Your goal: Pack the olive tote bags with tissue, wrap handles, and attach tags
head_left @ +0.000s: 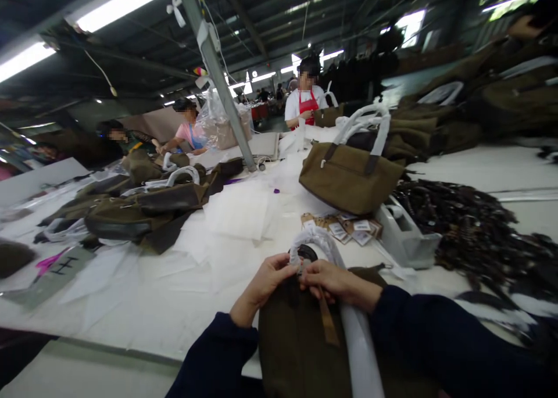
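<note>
An olive-brown handbag (300, 345) stands in front of me at the table's edge. White wrapping covers its handle (325, 241). My left hand (265, 282) is closed, its fingertips pinching at the lower end of the wrapped handle near the bag's top. Close against it, my right hand (333, 279) is also closed in a pinch. A narrow brown strap (328, 322) hangs down from under the right fingers over the bag's side. The exact spot between the fingertips is small and partly hidden.
Behind the bag lie paper tags (349, 228), a grey tape dispenser (407, 238) and another handbag (349, 174). Dark straps (462, 223) are heaped at right. More bags (131, 209), white paper sheets (244, 212) and pink scissors (50, 261) lie left. Several people work beyond a metal post (222, 84).
</note>
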